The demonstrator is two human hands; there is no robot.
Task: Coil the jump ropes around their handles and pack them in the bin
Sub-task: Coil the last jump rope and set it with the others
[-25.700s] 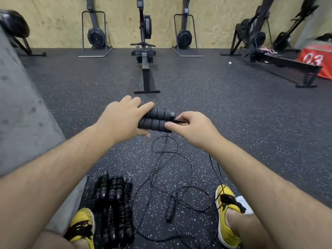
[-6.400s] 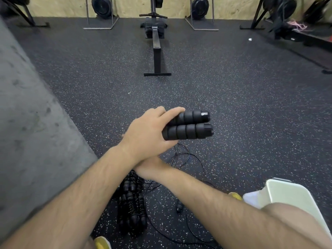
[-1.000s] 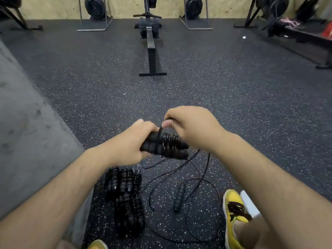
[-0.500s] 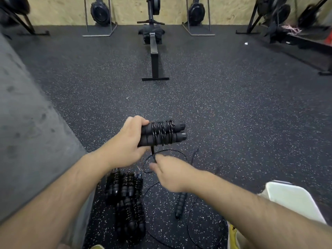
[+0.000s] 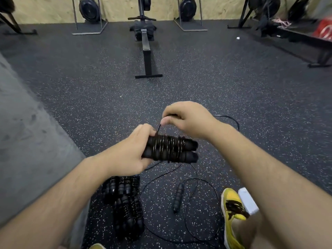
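Note:
My left hand (image 5: 133, 153) grips the left end of a pair of black foam jump-rope handles (image 5: 172, 150), held side by side and level, with several turns of thin black cord wound around their middle. My right hand (image 5: 186, 119) is above the handles, pinching the free cord between thumb and fingers; the cord runs down to the wrapped part. Several coiled ropes (image 5: 125, 200) lie in a pile on the floor below my left forearm. A loose rope with one visible handle (image 5: 177, 196) lies uncoiled on the floor beside them. The white bin's corner (image 5: 248, 200) shows behind my right arm.
A grey block (image 5: 30, 141) fills the left side. My yellow shoes (image 5: 231, 211) rest near the loose cord. A rowing machine (image 5: 145, 44) stands ahead on the speckled rubber floor, more machines line the plywood back wall and the right side.
My right hand has swung from below the handles up over them, carrying the cord around for another turn. More cord is wound on the handles than a second ago.

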